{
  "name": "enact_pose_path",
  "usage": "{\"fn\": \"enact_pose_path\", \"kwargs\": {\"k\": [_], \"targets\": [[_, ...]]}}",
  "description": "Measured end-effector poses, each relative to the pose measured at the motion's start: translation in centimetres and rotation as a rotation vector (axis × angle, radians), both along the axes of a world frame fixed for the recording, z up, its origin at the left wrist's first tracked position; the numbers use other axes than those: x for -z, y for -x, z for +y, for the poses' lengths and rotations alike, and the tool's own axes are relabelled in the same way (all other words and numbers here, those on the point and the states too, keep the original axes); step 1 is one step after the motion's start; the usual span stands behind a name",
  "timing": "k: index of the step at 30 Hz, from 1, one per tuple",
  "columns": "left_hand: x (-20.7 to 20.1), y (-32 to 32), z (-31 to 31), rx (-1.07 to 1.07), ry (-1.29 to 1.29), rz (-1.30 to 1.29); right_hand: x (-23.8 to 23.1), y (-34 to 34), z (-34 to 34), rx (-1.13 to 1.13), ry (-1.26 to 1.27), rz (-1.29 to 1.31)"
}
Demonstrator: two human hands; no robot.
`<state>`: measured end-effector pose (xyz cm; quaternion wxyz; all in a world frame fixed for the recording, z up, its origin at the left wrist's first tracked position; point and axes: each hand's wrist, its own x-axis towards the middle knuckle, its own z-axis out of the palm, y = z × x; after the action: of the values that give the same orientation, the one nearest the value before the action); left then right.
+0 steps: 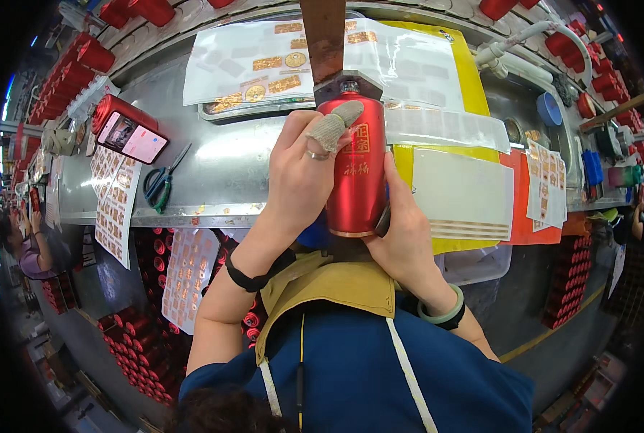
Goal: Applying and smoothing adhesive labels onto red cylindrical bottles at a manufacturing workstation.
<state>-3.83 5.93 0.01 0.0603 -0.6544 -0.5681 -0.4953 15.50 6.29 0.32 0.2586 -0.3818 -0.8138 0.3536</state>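
Observation:
A glossy red bottle [357,195] with a gold label panel and gold lettering lies tilted in front of me, its neck against a dark bracket [329,89]. My left hand [300,169] is curled over its upper left side. One finger wears a knitted grey finger cover [333,127] and presses the bottle beside the gold panel. My right hand [405,231] grips the bottle's lower right side, its fingers along the wall and its palm near the base. A dark object between that palm and the bottle is mostly hidden.
Sheets of gold stickers [268,61] lie on a metal tray behind the bottle. Green-handled scissors [162,189] and a phone [132,137] leaning on a red bottle stand left. Right are a yellow sheet [473,94], white strips [459,198] and a blue cup [549,110]. Red bottles fill the floor crates.

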Motion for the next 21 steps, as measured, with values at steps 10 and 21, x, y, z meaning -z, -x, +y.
{"fn": "enact_pose_path", "kwargs": {"k": [10,21], "targets": [[0.6,0.1,-0.7,-0.025,-0.09,0.018,0.0,0.0,0.1,-0.008,-0.081,-0.034],[0.2,-0.9,-0.4,-0.124,0.024,-0.302,0.0,0.0,0.0,-0.005,0.05,0.004]]}}
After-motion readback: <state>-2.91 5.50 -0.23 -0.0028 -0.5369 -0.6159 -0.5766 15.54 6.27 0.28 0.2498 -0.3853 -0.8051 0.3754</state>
